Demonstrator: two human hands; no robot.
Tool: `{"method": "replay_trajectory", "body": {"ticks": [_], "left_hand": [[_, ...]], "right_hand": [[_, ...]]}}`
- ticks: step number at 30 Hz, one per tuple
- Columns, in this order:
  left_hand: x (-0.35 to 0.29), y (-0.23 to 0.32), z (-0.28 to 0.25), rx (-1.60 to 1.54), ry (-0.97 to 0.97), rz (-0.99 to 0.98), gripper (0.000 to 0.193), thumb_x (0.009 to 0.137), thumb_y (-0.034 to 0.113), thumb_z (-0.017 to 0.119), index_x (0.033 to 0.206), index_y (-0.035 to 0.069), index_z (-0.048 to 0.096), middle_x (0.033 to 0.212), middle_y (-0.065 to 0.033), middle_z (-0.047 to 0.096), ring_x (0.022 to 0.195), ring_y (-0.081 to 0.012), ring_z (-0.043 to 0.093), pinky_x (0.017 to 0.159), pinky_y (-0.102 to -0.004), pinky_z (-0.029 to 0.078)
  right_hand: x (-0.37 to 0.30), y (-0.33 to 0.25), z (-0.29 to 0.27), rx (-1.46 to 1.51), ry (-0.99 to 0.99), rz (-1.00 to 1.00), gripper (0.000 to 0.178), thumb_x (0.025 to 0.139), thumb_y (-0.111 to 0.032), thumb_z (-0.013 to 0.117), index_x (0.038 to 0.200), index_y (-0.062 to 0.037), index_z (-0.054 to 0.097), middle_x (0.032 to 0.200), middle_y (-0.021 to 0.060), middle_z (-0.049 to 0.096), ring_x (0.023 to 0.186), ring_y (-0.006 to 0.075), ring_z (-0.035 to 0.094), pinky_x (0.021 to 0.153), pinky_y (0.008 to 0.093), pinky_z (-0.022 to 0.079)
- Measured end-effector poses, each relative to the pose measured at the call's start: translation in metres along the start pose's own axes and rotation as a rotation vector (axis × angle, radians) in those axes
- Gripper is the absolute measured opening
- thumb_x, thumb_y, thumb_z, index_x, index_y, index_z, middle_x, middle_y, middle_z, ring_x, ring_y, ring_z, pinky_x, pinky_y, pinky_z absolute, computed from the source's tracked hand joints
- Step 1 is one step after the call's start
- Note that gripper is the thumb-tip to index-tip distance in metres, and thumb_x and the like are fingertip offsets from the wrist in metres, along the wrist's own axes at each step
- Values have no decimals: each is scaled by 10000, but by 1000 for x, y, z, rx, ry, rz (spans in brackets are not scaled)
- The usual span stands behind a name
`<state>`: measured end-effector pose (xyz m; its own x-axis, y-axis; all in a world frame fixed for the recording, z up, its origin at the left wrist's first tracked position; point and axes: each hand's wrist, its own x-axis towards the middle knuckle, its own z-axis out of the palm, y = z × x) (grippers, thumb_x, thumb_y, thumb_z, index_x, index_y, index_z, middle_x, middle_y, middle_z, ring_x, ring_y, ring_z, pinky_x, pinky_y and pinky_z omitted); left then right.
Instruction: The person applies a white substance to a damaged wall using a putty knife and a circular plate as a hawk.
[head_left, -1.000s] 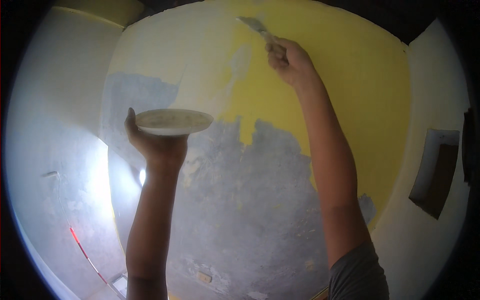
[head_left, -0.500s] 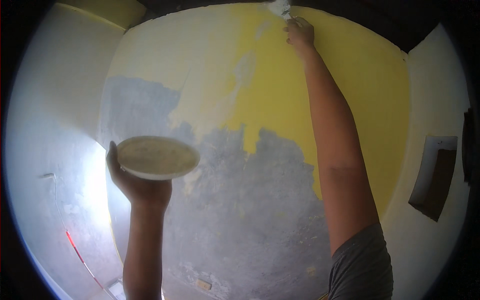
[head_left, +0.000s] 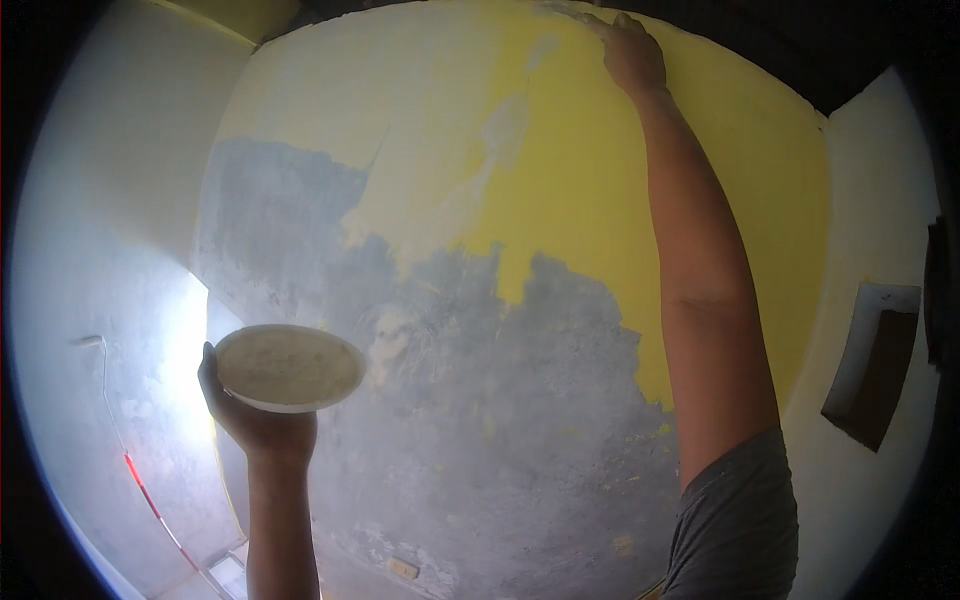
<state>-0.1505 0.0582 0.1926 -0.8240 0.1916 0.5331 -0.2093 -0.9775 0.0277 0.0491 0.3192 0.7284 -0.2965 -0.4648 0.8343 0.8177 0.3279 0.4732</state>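
My left hand (head_left: 268,425) is wrapped round the underside and left edge of a shallow round bowl (head_left: 290,368). A pale paste fills the bowl, probably wall putty. My right arm reaches high up the wall (head_left: 570,170), where my right hand (head_left: 635,58) grips a putty knife (head_left: 568,12) close to the top edge. Only a sliver of its blade shows; most of it is cut off or hidden by the fingers. The wall is yellow on the right, whitish at upper left, with bare grey below and a whitish smear down the yellow.
A paint roller (head_left: 90,342) on a red and white pole leans against the left wall. Bright light falls through a gap beside it. On the right wall is a rectangular recess (head_left: 868,365). A small socket plate (head_left: 404,568) sits low on the facing wall.
My left hand has lowered the bowl and shifted it slightly left. My right hand has moved a little right and up, and the putty knife now lies flatter against the top of the wall.
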Motion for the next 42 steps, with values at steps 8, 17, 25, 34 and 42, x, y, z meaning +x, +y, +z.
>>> {"method": "replay_trajectory", "body": {"ticks": [8, 17, 25, 34, 42], "left_hand": [[2, -19, -31, 7, -39, 35, 355, 1089, 248, 489, 1381, 77, 381, 1333, -108, 514, 1276, -256, 539, 1106, -474, 520], [0, -34, -44, 80, -12, 37, 515, 1004, 46, 625, 1416, 49, 317, 1353, -146, 509, 1223, -250, 577, 1067, -437, 563], [-10, -18, -18, 81, -57, 42, 389, 1067, 198, 541, 1390, 59, 374, 1343, -122, 525, 1248, -243, 558, 1089, -438, 539], [-24, -43, -20, -29, 87, 2, 426, 1055, 220, 579, 1404, 77, 382, 1352, -123, 516, 1274, -259, 547, 1059, -478, 561], [-51, -37, -28, 79, 325, 42, 540, 1070, 546, 373, 1270, 106, 614, 1226, -97, 638, 1173, -261, 611, 1017, -446, 491]], "right_hand": [[-5, 7, 15, -183, 219, -269, 621, 896, 12, 570, 1430, -299, 638, 1284, 142, 624, 1181, 302, 620, 965, 445, 539], [-37, 12, -2, -128, 81, -241, 503, 966, -62, 526, 1367, -308, 702, 1242, 130, 636, 1213, 288, 605, 989, 448, 515], [-21, 8, -67, -41, 43, -93, 314, 916, -15, 602, 1215, -6, 697, 1188, 210, 656, 1144, 366, 659, 985, 496, 550], [55, -83, -43, -154, -55, -3, 323, 1026, -179, 548, 1246, -5, 707, 1382, 222, 604, 1317, 408, 563, 1128, 534, 450], [72, -92, -29, -286, -45, 50, 377, 1053, -226, 513, 1299, 4, 683, 1475, 259, 548, 1368, 404, 531, 1182, 541, 400]]}}
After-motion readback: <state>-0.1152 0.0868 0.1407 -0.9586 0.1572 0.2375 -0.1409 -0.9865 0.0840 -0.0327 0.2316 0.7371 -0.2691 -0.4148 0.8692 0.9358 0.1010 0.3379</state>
